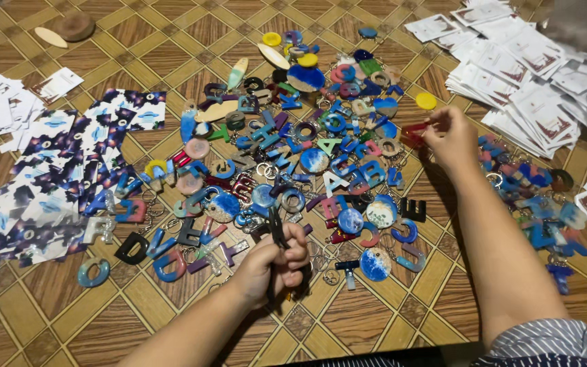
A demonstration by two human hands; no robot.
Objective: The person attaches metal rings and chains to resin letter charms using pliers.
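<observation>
Across a wood-patterned floor (375, 319), two hands work a heap of resin letter keychains (307, 156).
Patterned cards (49, 177) crowd the left edge; the left hand (276, 261) is clenched on black pliers (278, 231) at the heap's near rim, bare floor below. The right hand (451, 136) pinches what looks like a red charm (414, 130) beside white cards (531, 61).

A dense heap of resin letter keychains (307, 163) blocks the middle of the patterned floor (388, 319). Patterned cards (56, 183) crowd the left, white card stacks (531, 68) the right. Bare floor lies open along the near edge and far left corner.
</observation>
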